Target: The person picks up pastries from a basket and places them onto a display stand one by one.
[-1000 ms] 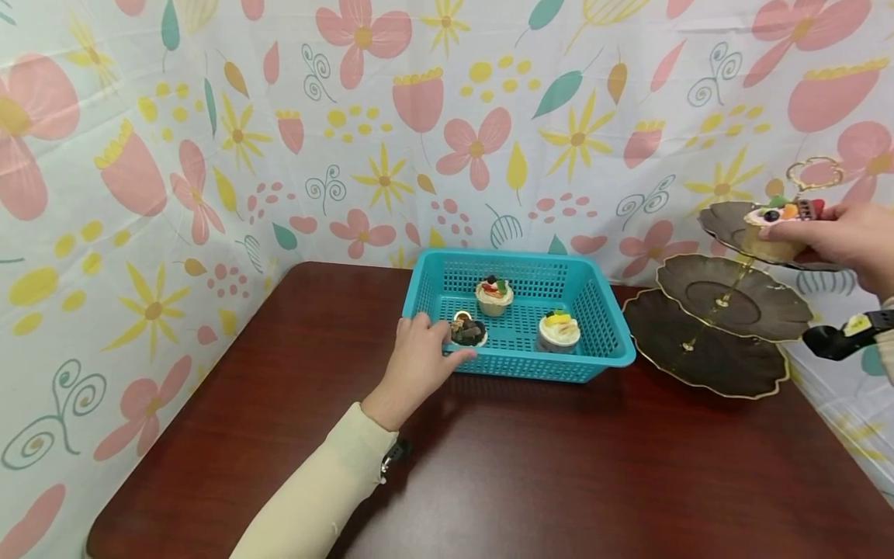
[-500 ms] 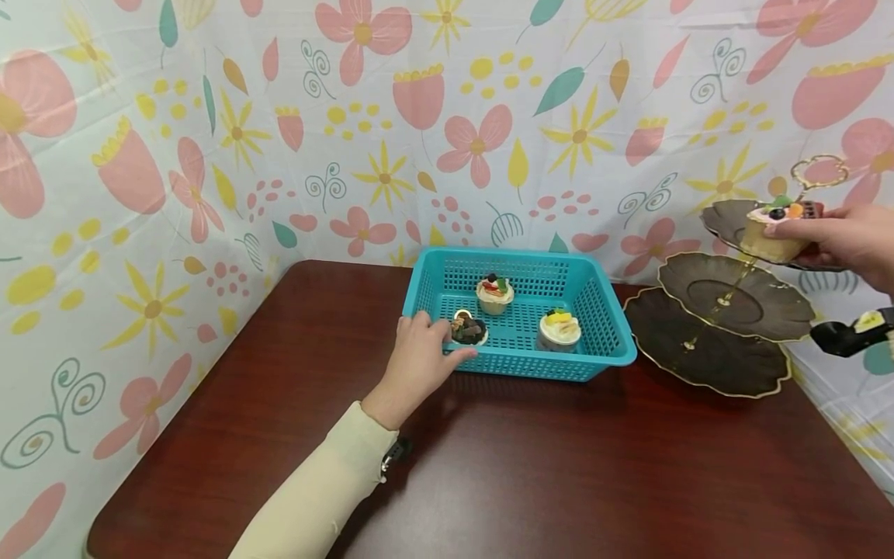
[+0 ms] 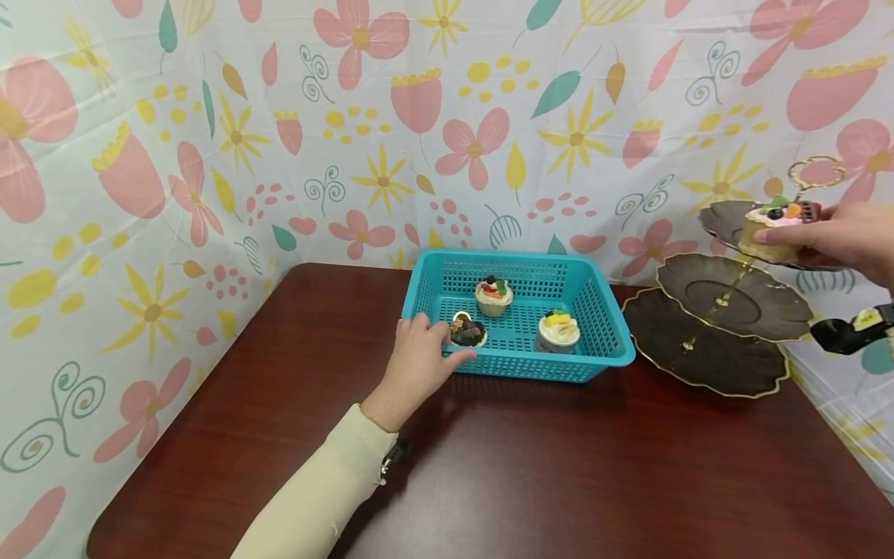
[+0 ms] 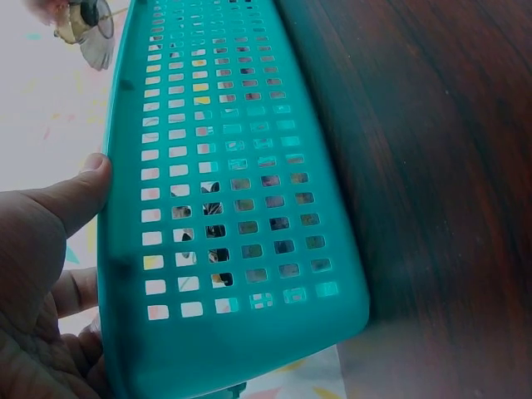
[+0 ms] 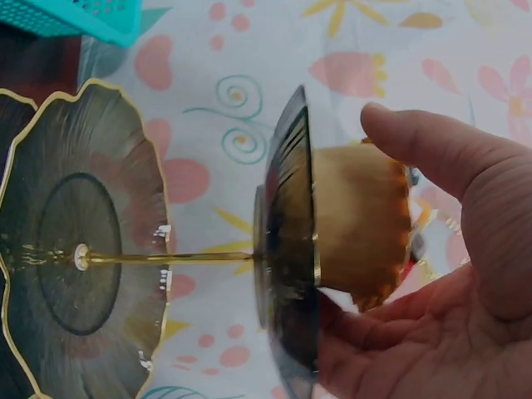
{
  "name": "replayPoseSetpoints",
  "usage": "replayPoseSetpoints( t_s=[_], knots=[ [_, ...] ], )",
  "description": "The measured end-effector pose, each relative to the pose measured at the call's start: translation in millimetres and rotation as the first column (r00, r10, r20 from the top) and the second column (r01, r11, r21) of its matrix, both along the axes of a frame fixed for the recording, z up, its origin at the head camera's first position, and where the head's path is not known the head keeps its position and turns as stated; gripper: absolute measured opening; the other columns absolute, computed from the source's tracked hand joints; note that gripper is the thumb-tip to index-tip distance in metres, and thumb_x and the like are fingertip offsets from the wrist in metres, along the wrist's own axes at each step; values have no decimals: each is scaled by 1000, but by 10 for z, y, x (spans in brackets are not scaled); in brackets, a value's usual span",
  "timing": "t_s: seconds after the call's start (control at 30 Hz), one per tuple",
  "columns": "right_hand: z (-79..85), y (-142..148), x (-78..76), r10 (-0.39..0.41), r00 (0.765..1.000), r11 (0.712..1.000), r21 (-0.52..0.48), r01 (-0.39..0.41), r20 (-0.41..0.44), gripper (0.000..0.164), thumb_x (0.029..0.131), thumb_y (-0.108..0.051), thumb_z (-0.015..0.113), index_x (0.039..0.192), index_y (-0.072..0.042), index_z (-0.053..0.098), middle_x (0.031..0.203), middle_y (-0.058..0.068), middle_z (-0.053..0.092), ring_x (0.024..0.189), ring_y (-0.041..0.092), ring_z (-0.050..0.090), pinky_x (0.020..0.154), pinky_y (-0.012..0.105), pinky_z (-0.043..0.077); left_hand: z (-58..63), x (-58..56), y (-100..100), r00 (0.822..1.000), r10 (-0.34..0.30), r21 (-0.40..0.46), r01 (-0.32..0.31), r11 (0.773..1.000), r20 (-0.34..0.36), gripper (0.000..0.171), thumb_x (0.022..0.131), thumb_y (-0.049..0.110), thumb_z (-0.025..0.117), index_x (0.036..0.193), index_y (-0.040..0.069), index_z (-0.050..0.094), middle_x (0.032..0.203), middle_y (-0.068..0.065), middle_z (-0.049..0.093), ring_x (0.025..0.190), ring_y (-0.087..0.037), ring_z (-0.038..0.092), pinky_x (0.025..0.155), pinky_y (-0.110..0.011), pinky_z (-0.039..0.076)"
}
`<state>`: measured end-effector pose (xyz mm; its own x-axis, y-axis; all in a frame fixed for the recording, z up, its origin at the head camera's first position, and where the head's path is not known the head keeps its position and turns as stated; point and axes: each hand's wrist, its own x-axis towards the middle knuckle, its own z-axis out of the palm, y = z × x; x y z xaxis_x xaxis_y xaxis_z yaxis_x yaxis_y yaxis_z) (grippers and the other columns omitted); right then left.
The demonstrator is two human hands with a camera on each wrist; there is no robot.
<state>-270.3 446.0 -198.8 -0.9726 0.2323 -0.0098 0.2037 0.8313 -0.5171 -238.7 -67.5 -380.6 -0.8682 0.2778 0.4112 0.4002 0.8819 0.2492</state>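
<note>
At the right, my right hand (image 3: 855, 237) holds a cupcake (image 3: 768, 235) with berries, orange fruit and a green leaf on pink-white cream. Its thumb lies across the near side and its fingers are partly hidden behind. The cupcake's base stands right at the top plate (image 5: 293, 249) of a three-tier cake stand (image 3: 733, 299) with gold wavy rims. My left hand (image 3: 419, 365) grips the front left corner of a turquoise plastic basket (image 3: 517, 366), thumb on the rim (image 4: 125, 166). Beside that hand, inside the basket, sits a chocolate-topped cupcake (image 3: 468, 330).
Two more cupcakes are in the basket: one with red and green topping (image 3: 493, 296), one with yellow topping (image 3: 558, 332). A dark red wooden table (image 3: 503, 466) carries basket and stand. Behind hangs a flowered cloth (image 3: 279, 155).
The right hand and its cupcake shift only slightly over the top plate. The left hand stays at the basket corner.
</note>
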Motion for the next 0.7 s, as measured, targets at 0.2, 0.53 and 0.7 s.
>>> replayPoseSetpoints(
  t_s=[0.2,0.53,0.7],
  knots=[
    [102,-143,155,-45,999,999,17,44,25,133,88,-74,50,139,8,-40,150,40,-32,142,63,1,109,72,16,-7,0,2,1000,-1,7,1,1000,11,50,85,61,71,76,16,52,77,0,41,81,-17,39,78,-38,32],
    [227,-704,442,-84,908,971,172,167,-410,98,91,-30,62,154,12,0,155,42,4,146,52,9,117,59,18,1,-2,0,1000,8,11,-8,1000,29,49,86,61,71,78,16,53,78,0,42,83,-18,40,80,-39,33],
    [56,-963,462,136,722,925,347,152,-679,71,80,-25,58,130,21,38,131,47,35,123,63,32,100,69,24,2,2,0,1000,-1,16,0,1000,21,50,85,60,72,76,16,51,78,0,41,82,-18,39,79,-39,32]
  ],
)
